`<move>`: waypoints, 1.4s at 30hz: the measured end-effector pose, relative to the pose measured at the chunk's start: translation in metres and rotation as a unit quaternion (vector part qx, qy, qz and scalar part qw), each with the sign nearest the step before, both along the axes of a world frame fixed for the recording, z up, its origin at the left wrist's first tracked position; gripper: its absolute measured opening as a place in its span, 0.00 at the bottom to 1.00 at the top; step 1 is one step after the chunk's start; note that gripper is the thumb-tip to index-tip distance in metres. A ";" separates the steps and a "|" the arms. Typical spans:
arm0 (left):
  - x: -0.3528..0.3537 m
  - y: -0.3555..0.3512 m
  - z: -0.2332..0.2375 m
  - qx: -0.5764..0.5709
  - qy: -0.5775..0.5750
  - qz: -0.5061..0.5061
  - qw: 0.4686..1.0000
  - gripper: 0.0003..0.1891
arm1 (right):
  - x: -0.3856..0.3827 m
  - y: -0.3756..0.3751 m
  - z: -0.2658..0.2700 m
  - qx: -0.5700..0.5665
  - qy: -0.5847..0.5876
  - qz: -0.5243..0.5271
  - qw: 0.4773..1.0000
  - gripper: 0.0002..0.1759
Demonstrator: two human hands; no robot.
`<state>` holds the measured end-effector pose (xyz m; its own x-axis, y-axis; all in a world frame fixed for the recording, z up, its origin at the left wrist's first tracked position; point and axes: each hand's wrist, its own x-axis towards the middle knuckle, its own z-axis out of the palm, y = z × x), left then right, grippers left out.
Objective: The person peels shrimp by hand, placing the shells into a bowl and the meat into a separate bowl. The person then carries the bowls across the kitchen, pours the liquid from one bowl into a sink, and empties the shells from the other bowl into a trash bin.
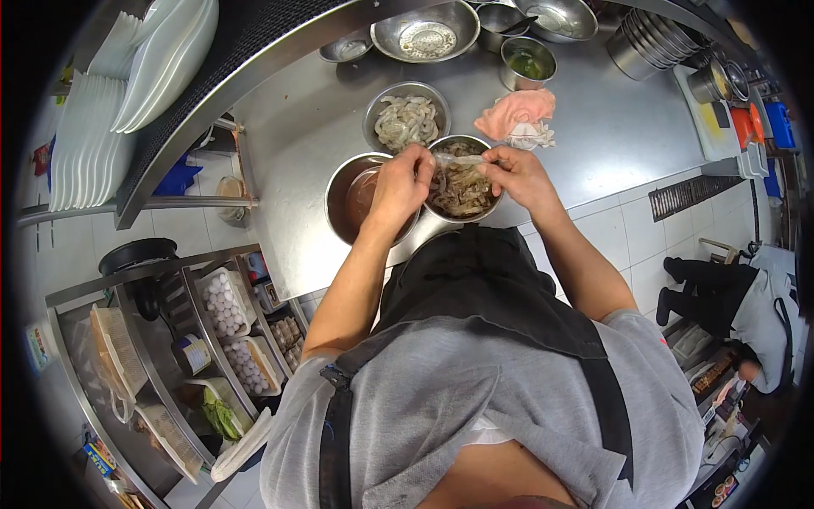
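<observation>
Both of my hands are closed in a pinch over a metal bowl of brownish shrimp or shells (462, 199). A pale, translucent shrimp (458, 159) stretches between my left hand (405, 182), which has one end, and my right hand (517, 176), at the other. Under my left wrist stands a metal pot with reddish-brown liquid (349, 199), partly hidden by the forearm. Just beyond the hands, a metal bowl (370, 127) holds a heap of pale peeled shrimp (407, 121).
A pink cloth (519, 112) lies on the steel table (292, 127). Metal bowls (426, 32) and a pot with green contents (527, 64) line the back. White plates (93, 144) stand on the left shelf; egg trays (227, 305) sit below. Another person (755, 305) bends at right.
</observation>
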<state>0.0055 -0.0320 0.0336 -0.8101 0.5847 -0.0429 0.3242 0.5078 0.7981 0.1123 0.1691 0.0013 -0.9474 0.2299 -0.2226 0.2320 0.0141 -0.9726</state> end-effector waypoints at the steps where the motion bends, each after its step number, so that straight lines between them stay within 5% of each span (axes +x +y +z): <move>1: -0.002 -0.003 -0.004 -0.004 0.039 -0.049 0.998 0.09 | 0.001 0.002 0.002 -0.006 -0.004 -0.008 1.000 0.13; 4: -0.002 -0.005 -0.012 -0.008 0.169 -0.141 0.975 0.13 | 0.000 0.003 0.005 0.003 -0.006 -0.010 1.000 0.15; 8: 0.002 0.009 0.012 0.012 0.172 -0.090 0.981 0.13 | 0.000 -0.002 0.006 0.042 0.011 0.010 0.999 0.15; 12: -0.001 0.018 0.010 0.058 0.051 -0.197 0.977 0.12 | -0.003 -0.014 0.030 0.214 0.030 0.042 0.976 0.13; 14: 0.000 0.020 0.017 -0.037 -0.050 -0.178 0.982 0.12 | -0.004 -0.015 0.021 0.357 0.145 0.041 0.922 0.13; 18: 0.006 0.017 -0.001 0.035 -0.051 -0.182 0.981 0.11 | -0.004 -0.013 0.012 0.379 0.155 0.048 0.911 0.11; 22: 0.009 0.016 -0.005 0.076 0.068 -0.114 0.988 0.14 | -0.003 -0.016 0.021 0.333 0.123 0.053 0.933 0.11; 27: 0.005 0.016 0.001 0.065 0.074 -0.168 0.981 0.09 | -0.004 -0.017 0.021 0.333 0.127 0.060 0.932 0.10; 32: 0.010 0.019 0.007 0.004 -0.058 -0.105 0.993 0.07 | -0.006 -0.016 0.009 0.426 0.169 0.064 0.886 0.12; 42: -0.007 -0.005 -0.029 0.073 -0.272 -0.036 0.959 0.06 | -0.009 -0.016 0.011 0.347 0.170 0.085 0.918 0.09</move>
<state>-0.0020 -0.0366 0.0048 -0.6486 0.6701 -0.3609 -0.1310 0.3689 0.9202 0.1032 0.1528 0.0120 -0.9701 0.0467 0.2380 -0.1472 0.6663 -0.7310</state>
